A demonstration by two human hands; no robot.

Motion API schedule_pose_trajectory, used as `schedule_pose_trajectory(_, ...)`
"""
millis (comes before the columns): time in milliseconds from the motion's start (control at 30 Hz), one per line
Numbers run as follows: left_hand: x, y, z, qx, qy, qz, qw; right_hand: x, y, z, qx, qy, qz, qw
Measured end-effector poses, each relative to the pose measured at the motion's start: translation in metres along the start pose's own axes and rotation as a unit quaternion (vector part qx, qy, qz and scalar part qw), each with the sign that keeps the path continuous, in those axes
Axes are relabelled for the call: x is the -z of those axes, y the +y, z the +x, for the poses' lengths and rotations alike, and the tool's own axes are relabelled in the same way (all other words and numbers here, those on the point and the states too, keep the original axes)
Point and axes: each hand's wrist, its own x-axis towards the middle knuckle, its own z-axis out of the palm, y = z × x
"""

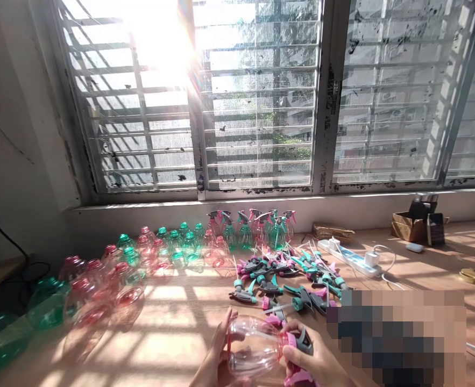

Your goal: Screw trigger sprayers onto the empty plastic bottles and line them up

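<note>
Clear pink plastic fills the bottom centre of the frame. It is a bottle (253,346) lying on its side between my two hands, just above the worktop (172,317). My left hand (215,357) is curled around the bottle's base, fingers spread along its rounded wall. My right hand (313,363) is closed on a pink and grey spray head (297,344) that sits at the bottle's neck, pointing toward the right of the frame. I cannot tell whether the spray head is fully seated on the neck.

Just above my hands, in the middle of the frame, a loose heap of spray heads (285,279) lies on the wood in pink, green and grey, their thin tubes sticking out in every direction. To the left, a crowd of empty bottles (140,263) without tops runs from the lower left corner up toward the wall; some are pink, some green, several tipped over. Behind the heap, close under the sill, a row of finished bottles (253,228) stands upright with spray heads on.

Right of centre, a white power strip (350,258) lies at an angle with a plug and a white cable in it. Farther right, near the wall, sits a small cardboard box (409,226). The barred window (257,97) takes up the whole upper half of the frame — strong sun pours in at the upper left and throws striped shadows across the worktop.
</note>
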Motion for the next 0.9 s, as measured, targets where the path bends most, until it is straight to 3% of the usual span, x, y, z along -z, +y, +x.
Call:
schedule_pose_trajectory(233,0.005,-0.005,0.004,0.027,-0.012,-0.028,0.999,0.001,0.0,0.0,0.005,-0.003,-0.012,1.0)
schedule_pose_trajectory(367,0.004,-0.006,0.002,0.007,0.01,0.004,1.0,0.0,-0.002,0.0,-0.004,-0.001,-0.011,1.0)
schedule_pose_trajectory(567,0.0,0.0,0.0,0.019,-0.004,0.008,1.0,-0.002,-0.003,-0.002,0.0,0.012,-0.022,1.0)
schedule_pose_trajectory(733,-0.004,0.01,0.003,0.02,-0.02,-0.03,0.999,0.001,0.003,0.0,-0.003,-0.014,-0.035,0.999)
schedule_pose_trajectory(900,-0.002,0.006,0.002,0.017,0.015,0.016,1.0,0.004,0.007,0.001,-0.001,-0.01,-0.028,1.0)
